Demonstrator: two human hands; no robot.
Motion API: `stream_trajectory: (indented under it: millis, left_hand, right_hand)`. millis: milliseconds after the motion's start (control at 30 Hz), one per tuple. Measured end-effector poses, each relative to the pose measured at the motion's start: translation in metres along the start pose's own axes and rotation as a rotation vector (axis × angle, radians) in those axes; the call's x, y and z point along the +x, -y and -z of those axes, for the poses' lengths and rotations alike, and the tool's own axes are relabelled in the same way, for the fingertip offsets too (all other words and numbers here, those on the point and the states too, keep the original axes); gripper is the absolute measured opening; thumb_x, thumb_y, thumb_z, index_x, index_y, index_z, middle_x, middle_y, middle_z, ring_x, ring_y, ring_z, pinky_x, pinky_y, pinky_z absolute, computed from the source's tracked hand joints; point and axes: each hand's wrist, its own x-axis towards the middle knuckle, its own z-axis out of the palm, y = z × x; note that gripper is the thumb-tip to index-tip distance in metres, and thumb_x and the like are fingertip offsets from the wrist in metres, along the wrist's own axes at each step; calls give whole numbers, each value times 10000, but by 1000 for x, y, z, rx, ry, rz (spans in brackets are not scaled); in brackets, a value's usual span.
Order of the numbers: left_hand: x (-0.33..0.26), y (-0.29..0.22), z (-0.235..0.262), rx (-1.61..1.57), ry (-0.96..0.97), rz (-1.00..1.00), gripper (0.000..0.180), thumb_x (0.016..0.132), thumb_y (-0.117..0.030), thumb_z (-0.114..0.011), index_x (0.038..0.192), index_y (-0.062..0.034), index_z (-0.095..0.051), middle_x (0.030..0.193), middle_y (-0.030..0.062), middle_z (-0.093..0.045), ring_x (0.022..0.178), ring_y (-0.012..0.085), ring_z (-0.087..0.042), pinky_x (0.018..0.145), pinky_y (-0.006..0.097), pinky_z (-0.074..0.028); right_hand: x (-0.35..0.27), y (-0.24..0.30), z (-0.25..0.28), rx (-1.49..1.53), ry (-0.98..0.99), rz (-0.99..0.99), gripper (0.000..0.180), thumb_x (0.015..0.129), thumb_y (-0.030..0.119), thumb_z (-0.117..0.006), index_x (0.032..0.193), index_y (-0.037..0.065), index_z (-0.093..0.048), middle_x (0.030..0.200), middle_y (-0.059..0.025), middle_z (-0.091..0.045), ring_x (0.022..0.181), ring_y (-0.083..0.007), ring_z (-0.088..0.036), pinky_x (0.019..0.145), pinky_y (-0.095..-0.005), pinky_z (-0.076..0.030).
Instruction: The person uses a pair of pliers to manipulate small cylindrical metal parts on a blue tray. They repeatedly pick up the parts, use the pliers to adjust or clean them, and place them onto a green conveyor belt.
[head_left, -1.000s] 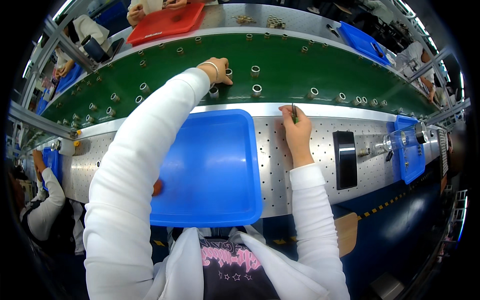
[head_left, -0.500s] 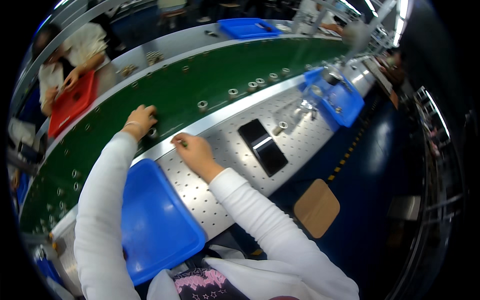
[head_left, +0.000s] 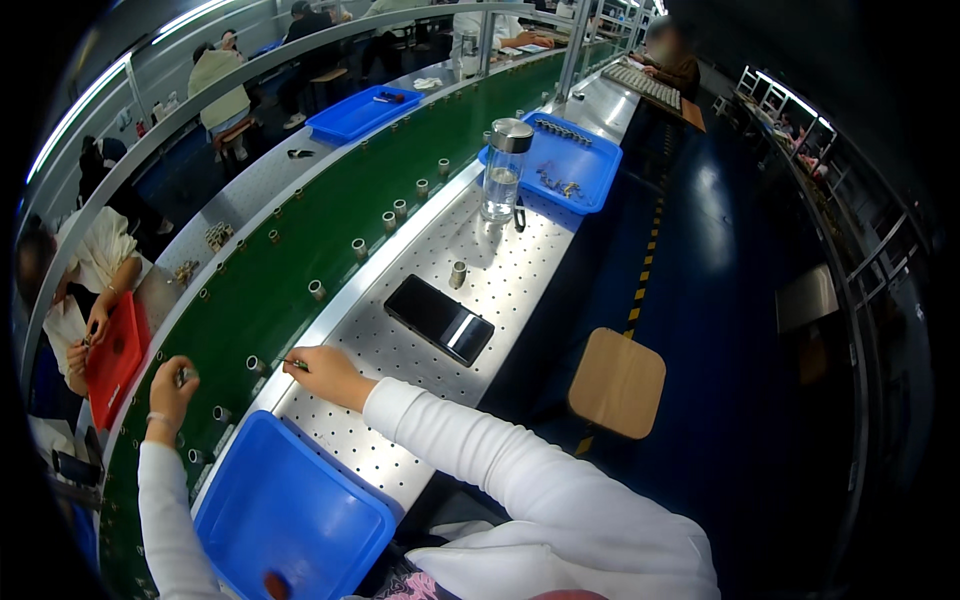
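Over the green conveyor belt (head_left: 330,215), my left hand (head_left: 172,395) is closed around a small silvery piece that looks like a metal cylinder (head_left: 181,377). My right hand (head_left: 328,376) pinches a thin, dark, rod-like object (head_left: 296,364) above the belt's metal edge, its tip pointing left. Its exact kind is too small to make out. Between the two hands a short hollow metal cylinder (head_left: 254,364) stands on the belt. Several more cylinders stand in a line along the near side of the belt, such as this one (head_left: 317,290).
An open blue tray (head_left: 375,520) lies close to me. On the perforated metal bench (head_left: 400,465) are a black phone (head_left: 440,318), a lone cylinder (head_left: 458,274), a glass bottle (head_left: 500,190) and a farther blue tray (head_left: 597,190). A co-worker with a red tray (head_left: 118,365) sits across the belt.
My left hand has moved away from the cylinder at the belt's edge and now holds a small metal piece farther left. My right hand keeps its pinch. The view has swung.
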Motion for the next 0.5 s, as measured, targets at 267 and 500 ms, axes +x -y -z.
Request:
stream_trajectory:
  millis: [267,500]
  left_hand:
    - [-218,50,136,-129,-129,439,357,745,106,-529,1077,-22,-516,975,1,-522,791,77,-475,673,210,-396]
    - [-385,3,151,579,4,456,328,782,-272,-628,1016,-43,-643,843,176,-650,835,245,-609,683,391,-495]
  right_hand:
    - [0,-8,-2,10,-33,55,234,844,250,-555,894,36,-635,816,-166,-639,754,-350,-604,664,-417,-467]
    - [-3,-9,-3,-3,-40,55,222,844,235,-554,895,36,-638,805,-170,-643,747,-344,-606,670,-415,-473]
